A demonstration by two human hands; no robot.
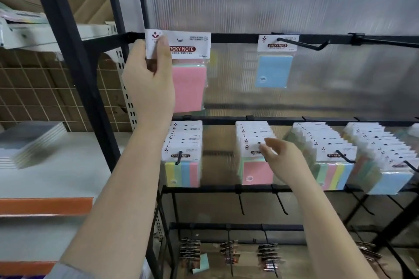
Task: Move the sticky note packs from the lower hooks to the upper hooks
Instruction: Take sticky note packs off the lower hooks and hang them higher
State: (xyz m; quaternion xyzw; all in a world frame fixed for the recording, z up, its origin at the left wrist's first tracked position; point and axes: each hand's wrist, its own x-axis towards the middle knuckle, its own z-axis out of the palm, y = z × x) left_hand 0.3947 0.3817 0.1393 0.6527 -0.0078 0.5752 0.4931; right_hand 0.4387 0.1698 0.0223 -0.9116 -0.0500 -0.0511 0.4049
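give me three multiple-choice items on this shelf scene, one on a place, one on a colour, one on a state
1. Where is the pack that the left hand holds?
A. up at the top rail
B. on the white shelf
C. among the bottom-row clips

2. What colour shows on the single pack already hanging on the upper hook?
A. orange
B. light blue
C. black

3. What is the right hand doing?
A. hanging at the person's side
B. carrying a pack at the top rail
C. reaching to the front pink pack on a lower hook

Key: 1 A, the held pack has its header level with the top rail. 2 B, the paper under its header is light blue. 3 C, its fingers are at that pack's header.
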